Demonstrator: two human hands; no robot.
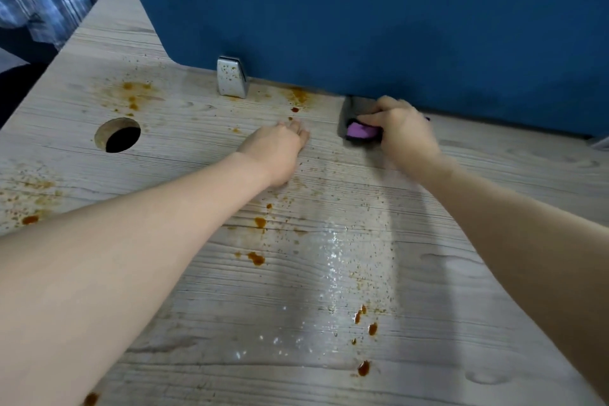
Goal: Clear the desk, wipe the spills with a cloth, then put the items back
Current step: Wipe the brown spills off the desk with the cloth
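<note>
Worktop (461, 273): pale wood-grain, no loose items visible on it; judged that the clearing step is done and wiping is in hand.

Right hand (403, 130) at the far edge, against the foot of the blue partition (362, 10). Its fingers are curled round a dark cloth (359, 132) with a purple patch showing, pressing it down on the worktop just beside the partition. Hand is motion-blurred, so exact finger placement cannot be told.

Left hand (280, 152) lies palm down on the worktop, fingers straight and close together, holding nothing; appears to brace the reach.

Spills (257, 257): orange-brown drops and fine spatter scattered widely. Drops near the front edge, a smeared patch beside the round cable hole (118, 134), more at the far left edge, spatter on the chrome partition clamp (231, 77) and along the partition foot. A wet glossy band runs down the middle; specks remain inside it.

Judgement: wiping is early; most stains are untouched. The next move calls for drawing the cloth off the partition edge and across the central drops, with firm pressure on dried spots, then working left toward the hole. The left hand rests close to stains and would need to shift clear.
</note>
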